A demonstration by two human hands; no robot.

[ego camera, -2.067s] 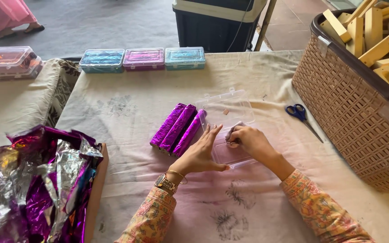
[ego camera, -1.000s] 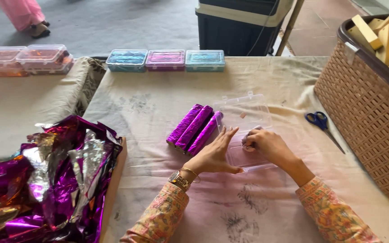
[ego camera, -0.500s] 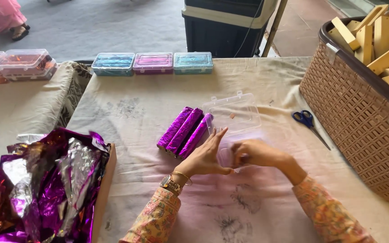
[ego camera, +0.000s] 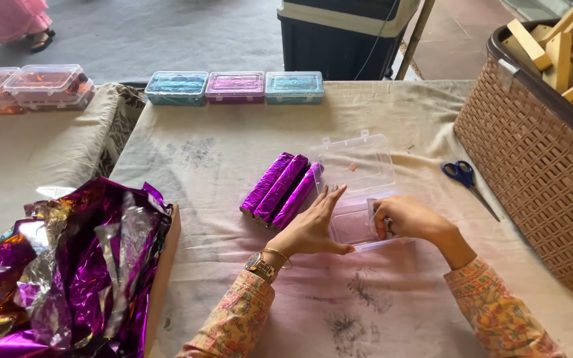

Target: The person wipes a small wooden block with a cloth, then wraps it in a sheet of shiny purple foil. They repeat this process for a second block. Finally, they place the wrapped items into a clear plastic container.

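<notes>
The left hand lies flat with fingers spread, pressing on the left edge of a small clear plastic hinged box, while the right hand curls its fingers over the box's right edge, gripping the base there. The box sits on the stained cream cloth of the table, directly in front of the person, and its transparent lid stands swung open, tilted away toward the far side. The base looks empty, as far as the clear plastic allows one to tell. Just beside the left hand, touching one another, lie three purple foil-wrapped sticks, side by side and slanted.

So the wrapping of these three appears done and the box is open, but none of the sticks is inside it yet. Three closed boxes with blue and pink contents line the far edge (presumably already filled). A heap of crumpled purple and silver foil sits to the left, blue-handled scissors to the right, near a brown woven basket of bare wooden blocks.
</notes>
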